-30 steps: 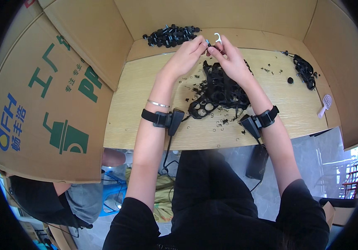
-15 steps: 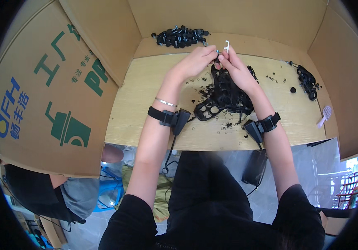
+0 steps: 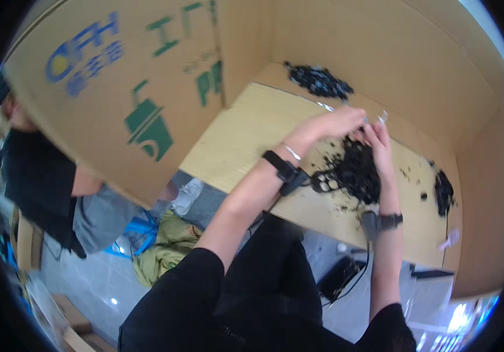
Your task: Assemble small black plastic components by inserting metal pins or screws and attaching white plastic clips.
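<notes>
**Hands meeting over a tangle of black parts, head view**

Head view. Left hand [image 3: 337, 123] and right hand [image 3: 379, 138] brought together at the far edge of the tangled black plastic parts [image 3: 354, 170] on the pale wooden worktop [image 3: 246, 146]. Small white piece [image 3: 383, 117] pinched at the fingertips where the two hands meet; left fingers curled toward it, right fingers closed about it, though which hand truly bears it cannot be told at this size. Black wrist straps on both forearms, each with a small device; thin bracelet [image 3: 291, 152] on the left wrist.

Compared with half a second ago: whole scene swung and tilted, worktop now running diagonally, hands shifted toward the right of the frame. Change attributable to a turn of the head rather than to the hands; grip on the white piece and position over the tangle unchanged, hence work judged to be at the same step.

Further black heaps: one far [image 3: 317, 81] against the cardboard wall [image 3: 146, 88], one at the right [image 3: 443, 192].

Hidden or unclear: fingertips blurred; form of the white piece indistinct; parts under the right palm covered; another person at the left cut by the rim.
</notes>
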A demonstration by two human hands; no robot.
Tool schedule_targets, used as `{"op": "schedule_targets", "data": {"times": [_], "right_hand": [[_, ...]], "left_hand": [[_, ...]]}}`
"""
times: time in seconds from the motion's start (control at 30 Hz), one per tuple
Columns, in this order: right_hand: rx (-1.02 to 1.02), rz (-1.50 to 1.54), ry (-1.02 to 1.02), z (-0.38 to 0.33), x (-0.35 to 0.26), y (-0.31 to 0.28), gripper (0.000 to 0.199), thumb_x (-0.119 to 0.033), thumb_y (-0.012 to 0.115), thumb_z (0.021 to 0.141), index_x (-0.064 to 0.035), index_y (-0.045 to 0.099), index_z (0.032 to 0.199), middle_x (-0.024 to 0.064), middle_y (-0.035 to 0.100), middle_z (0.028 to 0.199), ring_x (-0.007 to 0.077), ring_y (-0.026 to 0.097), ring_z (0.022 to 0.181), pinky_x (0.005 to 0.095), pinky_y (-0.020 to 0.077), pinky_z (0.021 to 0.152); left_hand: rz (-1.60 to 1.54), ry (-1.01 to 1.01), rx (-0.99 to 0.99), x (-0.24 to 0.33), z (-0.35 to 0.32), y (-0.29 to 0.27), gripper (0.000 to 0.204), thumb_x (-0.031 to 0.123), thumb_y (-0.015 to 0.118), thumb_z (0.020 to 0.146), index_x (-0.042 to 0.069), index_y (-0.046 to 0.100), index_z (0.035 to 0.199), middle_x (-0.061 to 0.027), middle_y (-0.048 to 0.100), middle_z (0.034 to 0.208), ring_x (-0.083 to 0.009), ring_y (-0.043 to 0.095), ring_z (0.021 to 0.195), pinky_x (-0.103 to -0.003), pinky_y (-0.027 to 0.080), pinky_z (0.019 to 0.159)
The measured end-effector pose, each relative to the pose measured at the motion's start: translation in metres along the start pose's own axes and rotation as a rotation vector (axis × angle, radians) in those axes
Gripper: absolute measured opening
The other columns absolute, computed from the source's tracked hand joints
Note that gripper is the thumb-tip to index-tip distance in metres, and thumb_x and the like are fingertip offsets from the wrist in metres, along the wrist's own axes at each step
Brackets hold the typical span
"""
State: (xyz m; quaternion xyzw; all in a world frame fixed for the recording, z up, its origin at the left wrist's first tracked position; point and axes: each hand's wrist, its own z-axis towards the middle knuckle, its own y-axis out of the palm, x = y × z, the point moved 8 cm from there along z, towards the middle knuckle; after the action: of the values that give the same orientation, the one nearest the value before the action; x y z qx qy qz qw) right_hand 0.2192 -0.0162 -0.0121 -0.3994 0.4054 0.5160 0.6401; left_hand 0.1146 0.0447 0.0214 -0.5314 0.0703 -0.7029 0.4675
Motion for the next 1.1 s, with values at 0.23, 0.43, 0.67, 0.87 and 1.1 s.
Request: {"op": "schedule_targets", "data": {"times": [0.23,0.43,0.67,0.87,1.1], "right_hand": [[0.135,-0.368,-0.184,-0.017,-0.033,-0.032,0.028,-0.004,0.061,0.092,-0.0012,0.047,0.117,0.0048,0.062,0.092,0.0106,0.057,0.077,0.0251,0.0453,0.067],[0.131,-0.682,-0.304,-0.050,-0.092,-0.018,0.034,0.000,0.063,0.088,0.0008,0.044,0.117,0.0063,0.058,0.076,0.0130,0.058,0.069,0.0284,0.0476,0.063],[0.311,-0.659,-0.328,-0.133,-0.152,-0.003,0.041,-0.007,0.073,0.086,0.0021,0.047,0.116,0.0033,0.057,0.087,0.0098,0.051,0.077,0.0249,0.0435,0.075],[0.198,-0.373,-0.315,-0.158,-0.136,-0.023,0.032,-0.002,0.070,0.087,-0.0047,0.044,0.106,0.0037,0.056,0.097,0.0094,0.051,0.081,0.0247,0.0436,0.075],[0.115,-0.015,-0.115,-0.151,-0.122,-0.031,0.018,-0.009,0.060,0.097,-0.0085,0.042,0.098,0.0062,0.059,0.100,0.0129,0.057,0.093,0.0286,0.0476,0.080]], "left_hand": [[0.049,-0.211,-0.056,0.061,-0.020,0.020,0.048,0.045,0.039,0.101,-0.002,0.045,0.109,-0.0222,0.068,0.087,-0.0360,0.068,0.084,-0.045,0.051,0.077],[-0.059,-0.189,0.045,0.087,-0.021,0.035,0.039,0.031,0.032,0.104,-0.007,0.043,0.105,-0.0204,0.065,0.077,-0.0270,0.068,0.064,-0.038,0.055,0.057],[-0.204,-0.018,0.204,0.125,-0.051,0.038,0.033,0.020,0.037,0.103,-0.008,0.049,0.090,-0.0160,0.063,0.069,-0.0236,0.065,0.055,-0.034,0.054,0.051],[-0.122,-0.011,0.048,0.178,-0.091,0.051,0.026,0.018,0.043,0.099,-0.005,0.052,0.091,-0.0206,0.065,0.072,-0.0384,0.066,0.074,-0.045,0.052,0.068],[0.251,0.098,0.220,0.203,-0.110,0.046,0.026,0.013,0.061,0.088,-0.006,0.048,0.100,-0.0232,0.065,0.091,-0.0399,0.065,0.089,-0.045,0.052,0.074]]}}
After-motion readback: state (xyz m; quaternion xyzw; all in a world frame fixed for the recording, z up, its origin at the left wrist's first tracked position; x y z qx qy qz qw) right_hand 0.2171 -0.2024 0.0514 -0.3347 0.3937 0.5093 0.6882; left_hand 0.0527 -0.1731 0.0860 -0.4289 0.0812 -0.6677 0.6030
